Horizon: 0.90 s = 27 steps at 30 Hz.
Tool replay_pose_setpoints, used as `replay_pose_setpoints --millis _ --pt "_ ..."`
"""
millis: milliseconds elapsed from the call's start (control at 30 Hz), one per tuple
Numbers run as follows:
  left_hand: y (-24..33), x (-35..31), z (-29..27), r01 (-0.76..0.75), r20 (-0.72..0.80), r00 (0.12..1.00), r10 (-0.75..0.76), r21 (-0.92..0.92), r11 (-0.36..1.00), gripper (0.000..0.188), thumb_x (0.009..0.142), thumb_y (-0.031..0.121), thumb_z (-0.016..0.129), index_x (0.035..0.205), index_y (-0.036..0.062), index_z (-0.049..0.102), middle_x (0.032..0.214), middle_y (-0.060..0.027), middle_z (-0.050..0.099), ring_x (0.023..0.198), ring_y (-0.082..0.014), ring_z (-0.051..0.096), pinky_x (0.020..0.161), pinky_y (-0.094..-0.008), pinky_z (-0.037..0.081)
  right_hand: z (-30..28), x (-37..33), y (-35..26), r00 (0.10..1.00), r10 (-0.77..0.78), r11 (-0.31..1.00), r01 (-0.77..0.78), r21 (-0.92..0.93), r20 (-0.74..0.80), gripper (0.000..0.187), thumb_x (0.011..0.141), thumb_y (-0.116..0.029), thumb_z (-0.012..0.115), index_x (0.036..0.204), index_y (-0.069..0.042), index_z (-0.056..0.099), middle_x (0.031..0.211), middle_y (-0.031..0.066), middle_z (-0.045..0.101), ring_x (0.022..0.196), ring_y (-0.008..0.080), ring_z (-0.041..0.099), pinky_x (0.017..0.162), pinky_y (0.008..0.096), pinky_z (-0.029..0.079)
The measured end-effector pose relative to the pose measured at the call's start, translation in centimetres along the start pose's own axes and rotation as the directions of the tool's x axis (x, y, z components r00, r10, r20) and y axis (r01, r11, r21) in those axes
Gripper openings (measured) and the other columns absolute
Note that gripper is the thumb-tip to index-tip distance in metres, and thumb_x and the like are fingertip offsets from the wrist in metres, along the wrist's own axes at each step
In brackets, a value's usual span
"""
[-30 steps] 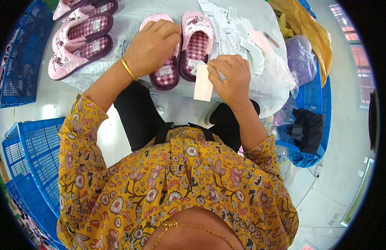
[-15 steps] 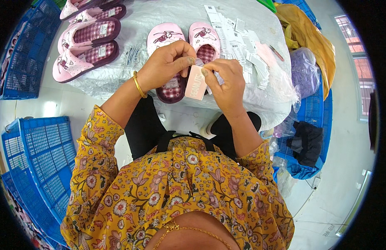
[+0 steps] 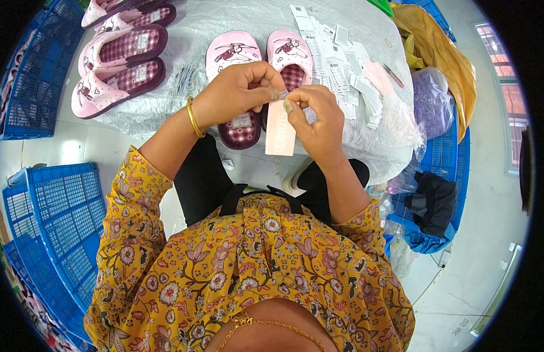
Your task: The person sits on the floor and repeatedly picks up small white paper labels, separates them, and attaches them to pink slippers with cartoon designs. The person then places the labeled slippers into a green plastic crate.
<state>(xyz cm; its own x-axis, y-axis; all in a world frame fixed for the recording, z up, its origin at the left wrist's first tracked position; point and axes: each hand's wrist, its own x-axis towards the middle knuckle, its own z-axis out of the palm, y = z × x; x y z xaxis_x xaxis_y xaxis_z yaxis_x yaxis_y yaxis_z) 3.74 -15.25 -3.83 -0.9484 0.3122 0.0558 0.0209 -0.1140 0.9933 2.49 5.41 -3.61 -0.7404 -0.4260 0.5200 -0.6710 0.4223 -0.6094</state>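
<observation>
Over the near edge of the table, a pale pink hang tag dangles from my fingertips. My right hand pinches its top between thumb and forefinger. Close against it, my left hand has thumb and forefinger pressed together at the tag's top; a small translucent bit shows there, too small to name. Under my hands lies a pair of pink slippers with dark soles and checked lining: the left slipper and the right slipper, both partly covered by my hands.
More pink slippers line the table's left side, beside a small heap of thin grey strips. White printed labels and a red-handled tool lie on the right. Blue crates stand left; a plastic-wrapped bundle sits right.
The hang tag has swung from a slant to hanging nearly straight down and sits slightly lower. My fingertips have shifted slightly to the right, still pinched together at its top.
</observation>
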Motion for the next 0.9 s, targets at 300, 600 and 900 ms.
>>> replay_pose_setpoints --millis 300,600,900 --pt "-2.4 0.1 1.7 -0.063 -0.187 0.981 0.048 -0.079 0.995 0.01 0.092 0.004 0.063 0.1 0.0016 0.058 0.075 0.0025 0.057 0.064 -0.003 0.05 0.057 -0.0187 0.042 0.8 -0.1 0.1 0.998 0.056 0.998 -0.057 -0.035 -0.038 0.01 0.078 -0.012 0.075 0.086 -0.01 0.069 0.087 0.0025 0.064 0.085 0.0226 0.061 0.078 0.0365 0.043" --pt "-2.8 -0.2 1.4 -0.051 -0.133 0.991 0.034 -0.124 0.991 0.009 0.091 0.004 0.064 0.099 0.0012 0.059 0.076 0.0022 0.057 0.064 -0.0039 0.052 0.057 -0.019 0.043 0.5 -0.1 0.5 0.996 0.06 0.998 -0.061 0.009 0.059 0.01 0.076 -0.008 0.073 0.084 -0.009 0.067 0.086 0.0036 0.063 0.084 0.0236 0.061 0.079 0.0369 0.044" --pt "-2.5 -0.2 1.2 -0.039 -0.112 0.993 0.032 -0.06 0.997 0.011 0.09 0.004 0.067 0.097 0.0022 0.06 0.076 0.0037 0.057 0.064 -0.0028 0.051 0.057 -0.0185 0.043 0.6 -0.6 0.4 0.988 0.155 0.976 -0.156 0.152 0.016 0.006 0.084 -0.006 0.066 0.089 -0.004 0.067 0.086 0.0075 0.063 0.078 0.0216 0.06 0.074 0.0334 0.047"
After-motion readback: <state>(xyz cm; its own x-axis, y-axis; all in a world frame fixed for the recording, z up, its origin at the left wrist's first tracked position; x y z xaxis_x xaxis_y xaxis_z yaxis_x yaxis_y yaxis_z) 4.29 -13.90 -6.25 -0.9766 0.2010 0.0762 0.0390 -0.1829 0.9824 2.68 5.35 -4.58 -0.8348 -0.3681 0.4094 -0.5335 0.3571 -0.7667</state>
